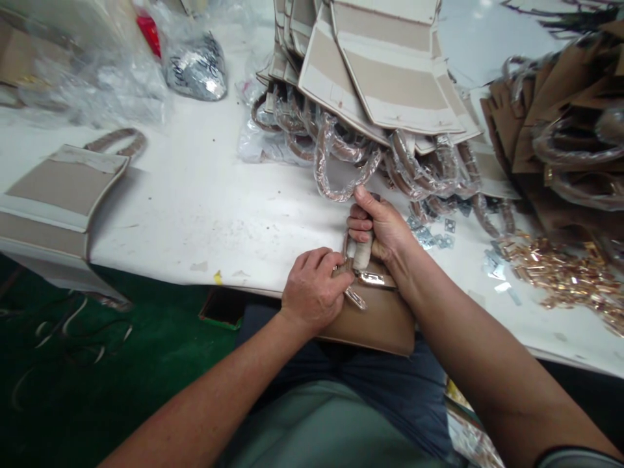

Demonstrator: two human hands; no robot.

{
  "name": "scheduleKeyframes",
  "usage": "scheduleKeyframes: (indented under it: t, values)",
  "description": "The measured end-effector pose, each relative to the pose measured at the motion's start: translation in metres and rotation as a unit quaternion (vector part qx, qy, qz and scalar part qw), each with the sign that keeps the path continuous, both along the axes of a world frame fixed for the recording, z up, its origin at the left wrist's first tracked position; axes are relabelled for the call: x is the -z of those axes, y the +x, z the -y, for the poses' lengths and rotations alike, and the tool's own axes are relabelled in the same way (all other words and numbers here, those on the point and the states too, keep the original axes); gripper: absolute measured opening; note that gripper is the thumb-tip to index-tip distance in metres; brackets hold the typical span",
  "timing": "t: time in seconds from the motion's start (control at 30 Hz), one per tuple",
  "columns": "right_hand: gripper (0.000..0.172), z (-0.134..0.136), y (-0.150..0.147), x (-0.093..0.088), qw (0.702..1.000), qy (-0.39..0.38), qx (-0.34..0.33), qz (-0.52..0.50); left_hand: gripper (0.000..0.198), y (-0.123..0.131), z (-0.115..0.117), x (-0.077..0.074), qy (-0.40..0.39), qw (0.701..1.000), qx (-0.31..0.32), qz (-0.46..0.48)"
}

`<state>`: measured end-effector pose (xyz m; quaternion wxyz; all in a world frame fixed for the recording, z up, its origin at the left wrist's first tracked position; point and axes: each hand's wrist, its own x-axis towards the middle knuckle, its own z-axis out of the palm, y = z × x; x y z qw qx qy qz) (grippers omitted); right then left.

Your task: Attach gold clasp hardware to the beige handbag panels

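Note:
A brown bag panel [375, 322] lies across the table's front edge and my lap, with a shiny metal piece [374, 279] on it. My right hand [373, 224] is wrapped round a pale, wrapped tool handle [361, 255] held upright over the panel. Close beside it, my left hand [319, 286] presses on the panel's left part, its fingers curled near the foot of the tool. A small wrapped strip [355, 298] sticks out by the left fingertips; whether those fingers pinch anything is hidden.
Beige bag panels [400, 84] with plastic-wrapped handles [326, 162] are stacked behind my hands. Gold metal pieces [560, 273] and small silver plates [441, 240] lie to the right, near brown panels [541, 110]. Another beige panel [58, 188] overhangs the table edge at left.

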<state>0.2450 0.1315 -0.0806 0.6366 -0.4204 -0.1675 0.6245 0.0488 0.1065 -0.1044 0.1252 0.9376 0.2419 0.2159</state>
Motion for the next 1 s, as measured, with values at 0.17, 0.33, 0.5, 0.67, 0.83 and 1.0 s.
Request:
scheduleKeyframes:
  t: [0.17,0.33,0.5,0.67,0.83,1.0]
  values:
    - [0.067,0.001,0.007,-0.003,1.0,0.004,-0.009,-0.021,0.023,-0.002,0.0,0.001,-0.016,1.0,-0.001,0.026]
    - [0.061,0.039,0.014,-0.058,0.995,0.044,0.088,0.007,0.032,-0.011,0.001,0.0,-0.074,0.986,0.004,0.151]
    - [0.051,0.138,-0.035,-0.095,0.972,0.07,0.158,0.161,0.029,-0.011,0.014,-0.018,-0.315,0.897,-0.084,0.299]
    - [0.016,0.198,-0.101,-0.053,0.837,0.048,0.149,0.524,0.037,-0.002,0.055,-0.066,-0.591,0.643,-0.197,0.445]
    - [0.056,0.212,-0.127,-0.054,0.761,0.08,0.217,0.607,0.031,-0.014,0.108,-0.114,-0.609,0.618,-0.113,0.485]
    - [0.052,0.23,-0.132,-0.1,0.733,0.15,0.264,0.609,0.06,-0.034,0.151,-0.142,-0.432,0.802,0.044,0.411]
